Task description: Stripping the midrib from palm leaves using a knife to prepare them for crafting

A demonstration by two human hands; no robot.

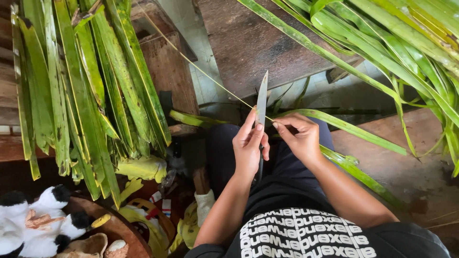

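My left hand point(248, 145) grips a knife point(261, 98) with its long grey blade pointing up and away from me. My right hand point(299, 136) pinches a thin pale leaf midrib point(191, 62) right beside the blade; the midrib runs taut up to the far left. A long green palm leaf strip point(354, 129) trails from my right hand out to the right and across my lap. Both hands are held close together above my knees.
A bundle of cut green leaf strips point(81, 91) hangs over a wooden bench point(167, 67) at the left. Uncut palm fronds point(406, 43) fan across the upper right. A dark wooden table point(248, 43) stands ahead. A black-and-white plush toy point(36, 222) lies at the lower left.
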